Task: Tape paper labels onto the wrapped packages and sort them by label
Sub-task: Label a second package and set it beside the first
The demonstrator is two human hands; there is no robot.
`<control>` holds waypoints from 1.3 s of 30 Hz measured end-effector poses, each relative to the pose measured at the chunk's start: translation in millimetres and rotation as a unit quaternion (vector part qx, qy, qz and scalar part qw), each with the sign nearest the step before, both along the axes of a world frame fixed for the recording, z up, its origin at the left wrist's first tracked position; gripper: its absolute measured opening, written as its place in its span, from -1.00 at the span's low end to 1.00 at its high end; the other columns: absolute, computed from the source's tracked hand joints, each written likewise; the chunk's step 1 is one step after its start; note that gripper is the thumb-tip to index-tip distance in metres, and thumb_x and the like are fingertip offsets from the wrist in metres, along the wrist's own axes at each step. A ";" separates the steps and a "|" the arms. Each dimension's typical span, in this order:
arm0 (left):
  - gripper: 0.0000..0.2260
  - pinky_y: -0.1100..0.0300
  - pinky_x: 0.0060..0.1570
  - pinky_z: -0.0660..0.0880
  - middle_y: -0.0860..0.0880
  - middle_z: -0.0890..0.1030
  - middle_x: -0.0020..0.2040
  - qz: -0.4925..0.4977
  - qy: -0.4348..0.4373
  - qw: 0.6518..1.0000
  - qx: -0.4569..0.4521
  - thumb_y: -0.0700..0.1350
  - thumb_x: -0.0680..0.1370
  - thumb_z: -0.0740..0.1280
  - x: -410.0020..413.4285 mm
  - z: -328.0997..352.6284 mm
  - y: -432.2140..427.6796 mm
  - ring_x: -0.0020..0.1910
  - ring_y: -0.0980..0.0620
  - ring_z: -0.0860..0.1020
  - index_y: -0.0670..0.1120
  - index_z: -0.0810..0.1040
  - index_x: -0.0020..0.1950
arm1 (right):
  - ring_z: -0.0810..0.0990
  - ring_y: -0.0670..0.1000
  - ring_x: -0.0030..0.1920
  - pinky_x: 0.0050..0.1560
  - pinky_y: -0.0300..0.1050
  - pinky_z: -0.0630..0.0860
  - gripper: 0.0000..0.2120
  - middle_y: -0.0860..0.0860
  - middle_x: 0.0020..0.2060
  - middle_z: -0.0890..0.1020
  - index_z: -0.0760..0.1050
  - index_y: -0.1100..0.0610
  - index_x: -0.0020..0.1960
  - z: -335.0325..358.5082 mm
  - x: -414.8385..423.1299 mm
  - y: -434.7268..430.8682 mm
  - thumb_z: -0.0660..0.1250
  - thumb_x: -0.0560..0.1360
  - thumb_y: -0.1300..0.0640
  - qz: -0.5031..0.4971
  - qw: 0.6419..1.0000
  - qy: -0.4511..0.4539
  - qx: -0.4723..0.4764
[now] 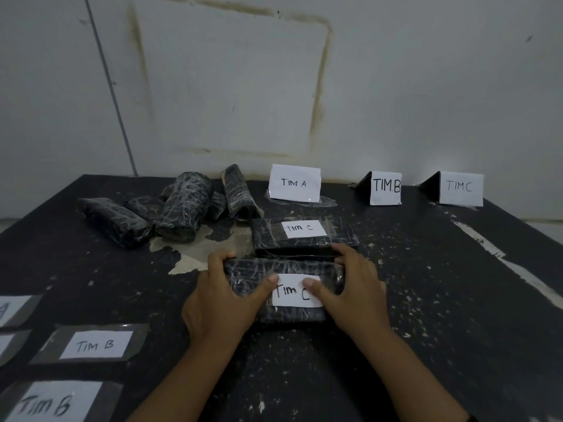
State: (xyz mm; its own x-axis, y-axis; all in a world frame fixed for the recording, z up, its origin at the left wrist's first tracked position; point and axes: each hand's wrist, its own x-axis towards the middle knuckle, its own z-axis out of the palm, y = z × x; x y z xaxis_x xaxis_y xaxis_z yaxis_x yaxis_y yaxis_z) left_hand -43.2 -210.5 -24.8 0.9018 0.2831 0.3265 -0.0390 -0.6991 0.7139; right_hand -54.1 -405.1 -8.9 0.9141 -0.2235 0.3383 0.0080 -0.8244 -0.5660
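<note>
A black wrapped package [249,277] lies flat in the middle of the table with a white "TIM C" label [294,292] on top. My left hand [224,303] grips its left end, thumb on the label's left edge. My right hand [355,295] grips its right end, thumb on the label's right edge. Just behind it lies a second package [304,239] bearing a taped "TIM C" label [301,229]. Several unlabelled wrapped packages [182,208] are piled at the back left.
Three standing signs line the back edge: "TIM A" [295,183], "TIM B" [385,187], "TIM C" [460,188]. Loose labels backed with tape lie at the front left, two reading "TIM B" [94,345] [51,403]. The black tabletop [441,300] is scuffed, with peeled paint.
</note>
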 end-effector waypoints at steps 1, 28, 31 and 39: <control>-0.31 0.15 -0.20 0.39 0.01 0.58 0.03 -0.001 -0.005 1.000 -0.001 0.54 0.18 0.23 -0.2 -0.6 0.4 -0.07 -0.04 0.58 0.20 0.25 0.17 | 0.40 -0.07 0.17 0.19 0.12 0.37 -0.37 -0.14 0.11 0.50 0.28 -0.15 0.32 0.1 0.0 -3.0 0.37 0.31 -0.27 0.009 0.999 -0.016 0.028; -0.43 0.15 -0.21 0.37 -0.07 0.56 0.11 -0.001 -0.033 0.999 -0.006 0.37 0.36 0.27 -5.3 -0.7 0.4 -0.05 -0.09 0.58 0.09 0.30 0.24 | 0.42 0.04 0.14 0.15 0.01 0.24 -0.61 0.02 0.09 0.51 0.44 -0.11 0.11 -4.8 12.4 -0.6 0.28 0.39 -0.30 -0.134 0.991 -0.002 0.019; -0.43 0.16 -0.23 0.36 -0.06 0.56 0.10 -0.001 -0.029 1.000 -0.008 0.38 0.35 0.26 -5.3 -0.5 0.3 -0.06 -0.08 0.58 0.10 0.29 0.23 | 0.40 0.03 0.19 0.23 0.03 0.21 -0.58 0.01 0.14 0.47 0.41 -0.11 0.17 -4.6 9.9 -8.7 0.27 0.40 -0.28 -0.085 0.996 0.013 0.036; -0.48 0.16 -0.22 0.38 -0.07 0.56 0.08 -0.006 -0.021 1.000 -0.002 0.34 0.40 0.26 -3.2 -3.0 1.6 -0.08 -0.08 0.58 0.10 0.28 0.23 | 0.22 -0.03 0.35 0.34 -0.19 0.17 -0.28 -0.02 0.28 0.23 0.09 -0.12 0.48 4.0 -10.0 -35.9 0.40 0.45 0.00 0.144 0.975 0.121 0.118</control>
State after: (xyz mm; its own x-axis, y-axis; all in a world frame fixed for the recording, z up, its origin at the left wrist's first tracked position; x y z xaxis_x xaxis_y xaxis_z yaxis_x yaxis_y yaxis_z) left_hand -46.4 -209.0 -27.8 0.8904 0.2744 0.3631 -0.0768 -0.6958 0.7141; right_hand -64.2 -441.0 -4.9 0.9971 0.0091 0.0751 0.0628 -0.6543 -0.7537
